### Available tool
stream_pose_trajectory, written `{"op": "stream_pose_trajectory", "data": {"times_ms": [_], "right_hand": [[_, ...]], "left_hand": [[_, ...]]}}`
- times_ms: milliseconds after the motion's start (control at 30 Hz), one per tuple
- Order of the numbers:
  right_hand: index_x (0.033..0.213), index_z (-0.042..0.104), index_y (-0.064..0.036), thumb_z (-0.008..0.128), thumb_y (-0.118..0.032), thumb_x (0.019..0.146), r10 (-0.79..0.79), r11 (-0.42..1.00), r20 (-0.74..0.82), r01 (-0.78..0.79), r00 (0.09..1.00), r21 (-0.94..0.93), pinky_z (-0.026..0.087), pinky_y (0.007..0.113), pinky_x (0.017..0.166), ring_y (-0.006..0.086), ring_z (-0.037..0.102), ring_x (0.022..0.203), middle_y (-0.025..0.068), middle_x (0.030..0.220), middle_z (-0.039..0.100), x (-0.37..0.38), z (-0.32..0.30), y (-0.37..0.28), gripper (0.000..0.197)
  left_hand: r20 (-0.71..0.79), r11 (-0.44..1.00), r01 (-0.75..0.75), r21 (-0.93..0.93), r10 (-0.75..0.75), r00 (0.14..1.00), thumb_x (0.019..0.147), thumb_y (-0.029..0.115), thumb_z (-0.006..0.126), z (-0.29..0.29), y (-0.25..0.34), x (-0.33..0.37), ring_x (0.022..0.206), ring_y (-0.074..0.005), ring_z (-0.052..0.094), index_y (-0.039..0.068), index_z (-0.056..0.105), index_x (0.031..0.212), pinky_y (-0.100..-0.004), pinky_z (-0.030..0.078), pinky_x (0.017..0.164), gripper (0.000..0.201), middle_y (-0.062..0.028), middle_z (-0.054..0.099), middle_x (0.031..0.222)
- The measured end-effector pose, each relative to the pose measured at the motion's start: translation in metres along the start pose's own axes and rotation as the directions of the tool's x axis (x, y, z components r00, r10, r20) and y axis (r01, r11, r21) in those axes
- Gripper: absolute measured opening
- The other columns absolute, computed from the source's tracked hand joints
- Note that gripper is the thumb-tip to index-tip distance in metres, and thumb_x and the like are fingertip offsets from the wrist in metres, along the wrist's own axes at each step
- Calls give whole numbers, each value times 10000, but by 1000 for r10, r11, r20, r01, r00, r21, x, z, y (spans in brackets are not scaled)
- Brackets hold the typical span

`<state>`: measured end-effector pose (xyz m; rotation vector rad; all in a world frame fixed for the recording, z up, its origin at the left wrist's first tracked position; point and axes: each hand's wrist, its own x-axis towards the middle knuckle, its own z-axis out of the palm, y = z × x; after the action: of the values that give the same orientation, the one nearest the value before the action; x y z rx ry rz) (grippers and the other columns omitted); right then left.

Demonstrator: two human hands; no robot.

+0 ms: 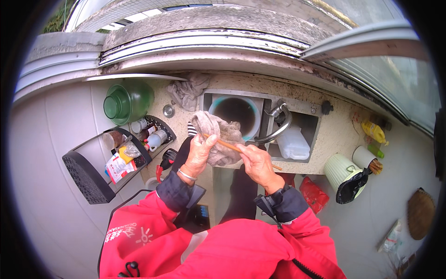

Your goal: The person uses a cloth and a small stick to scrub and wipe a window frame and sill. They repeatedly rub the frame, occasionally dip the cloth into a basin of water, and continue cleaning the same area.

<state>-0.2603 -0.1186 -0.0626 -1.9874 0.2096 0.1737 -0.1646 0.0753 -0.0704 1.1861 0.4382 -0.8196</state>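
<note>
A grey, wrinkled cloth [217,128] hangs from my left hand [197,158], whose fingers are closed on it. Slanting across the cloth is a thin brown wooden stick that looks like a chopstick [227,145]; its upper-left end lies at my left thumb. My right hand [258,166] is closed around the stick farther along, and its other end pokes out to the right below the fingers. Both hands are in front of the sink, where a round basin [254,111] holds dark water. The cloth hides part of the basin's near-left rim.
A curved metal faucet [281,129] rises beside a white plastic jug [293,143] in the right sink bowl. Left are a green container [127,101] and a black rack [88,179] with bottles. Right stands a pale bin [338,168] beside a holder with chopsticks [375,166]. Another cloth [188,90] lies behind.
</note>
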Motion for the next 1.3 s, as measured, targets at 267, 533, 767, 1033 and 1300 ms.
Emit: {"op": "stream_pose_trajectory", "data": {"times_ms": [267,533,767,1033,1300], "right_hand": [[1144,637,30,677,-133,879,381,847,130,-402,915,348,522,315,759,249,696,833,217,965,696,25,7,-27,314],[1001,701,16,729,-72,807,115,977,9,-114,993,179,426,315,524,179,522,526,96,673,590,47,21,-62,215],[1040,715,4,723,-17,812,13,985,-74,0,997,170,484,235,750,133,623,860,123,1146,644,84,-14,-92,229],[1004,668,70,676,-112,865,116,947,-85,-85,990,310,466,266,745,135,595,818,96,910,663,126,-49,-135,230],[1013,662,74,655,-205,879,98,730,-180,52,979,681,282,211,519,37,406,618,-5,801,543,162,-60,-159,310]], "left_hand": [[169,890,131,-437,-61,984,950,232,623,-13,29,6,1143,-217,590,45,475,1334,-377,494,984,452,-83,595,1247],[-23,872,-72,-484,70,997,947,243,603,-18,41,21,1057,-234,641,57,541,1265,-391,517,942,374,-91,644,1182],[117,849,0,-528,73,990,959,300,605,-12,73,20,1091,-200,621,53,551,1281,-360,490,971,408,-76,640,1198],[256,856,33,-516,117,960,945,273,643,4,129,26,1161,-198,564,36,473,1328,-371,442,1028,481,-84,566,1271],[338,811,50,-584,187,923,947,218,642,19,156,35,1208,-195,532,23,437,1369,-361,424,1049,509,-77,545,1311]]}}
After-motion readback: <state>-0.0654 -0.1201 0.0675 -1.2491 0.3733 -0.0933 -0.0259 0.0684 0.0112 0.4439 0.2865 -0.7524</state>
